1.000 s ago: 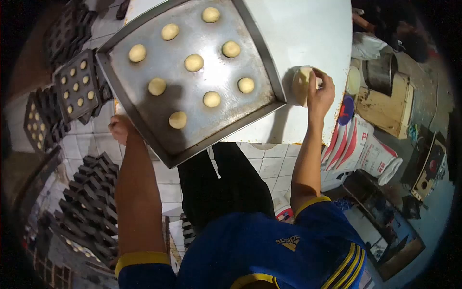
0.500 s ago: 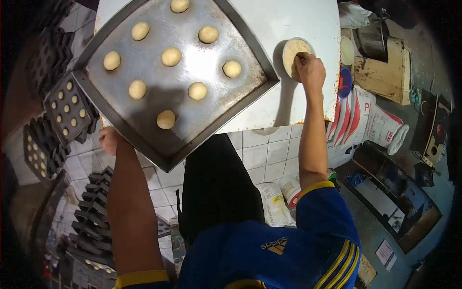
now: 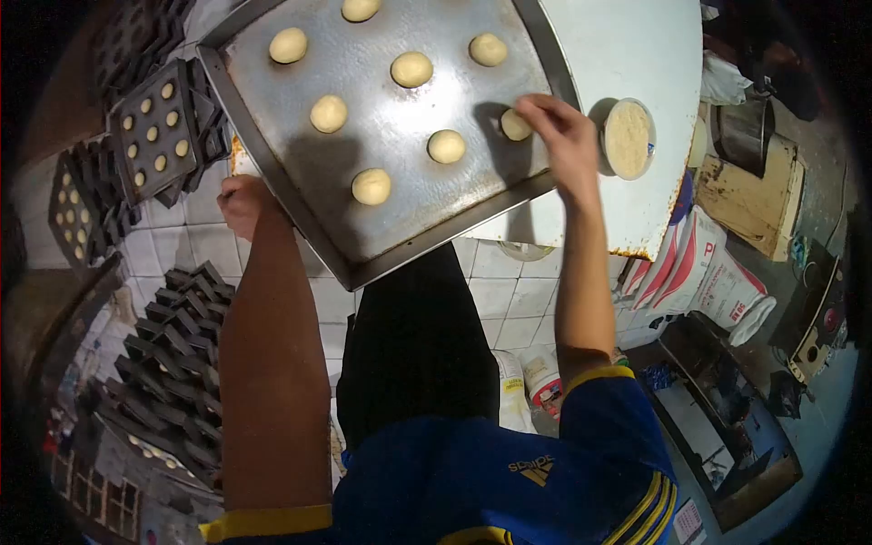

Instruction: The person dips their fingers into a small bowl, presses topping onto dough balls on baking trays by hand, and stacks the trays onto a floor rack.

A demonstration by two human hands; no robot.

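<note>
A square metal tray (image 3: 309, 191), tilted, holds several pale dough balls (image 3: 411, 69) set apart in rows. My left hand (image 3: 242, 205) is a closed fist beside the tray's left wall, with the wrist against its edge; nothing shows in the fingers. Over the tray's right side is my right hand (image 3: 543, 123), fingers pinched at the rightmost dough ball (image 3: 515, 125) and partly covering it. Whether they touch that ball or pinch something small is hidden. A round bowl (image 3: 628, 138) of pale, crumbly powder stands on the white table (image 3: 658, 54), right of my right hand.
Stacked dark trays (image 3: 173, 363) stand on the tiled floor at left, and another tray of dough balls (image 3: 156, 132) lies above them. Red and white sacks (image 3: 704, 263) are at right, near a wooden board (image 3: 749, 195) and a dark pot (image 3: 743, 136). The table edge is rusty.
My right hand has left the powder bowl and moved left over the tray to the rightmost dough ball. My left hand stays closed at the tray's left side. The view has shifted.
</note>
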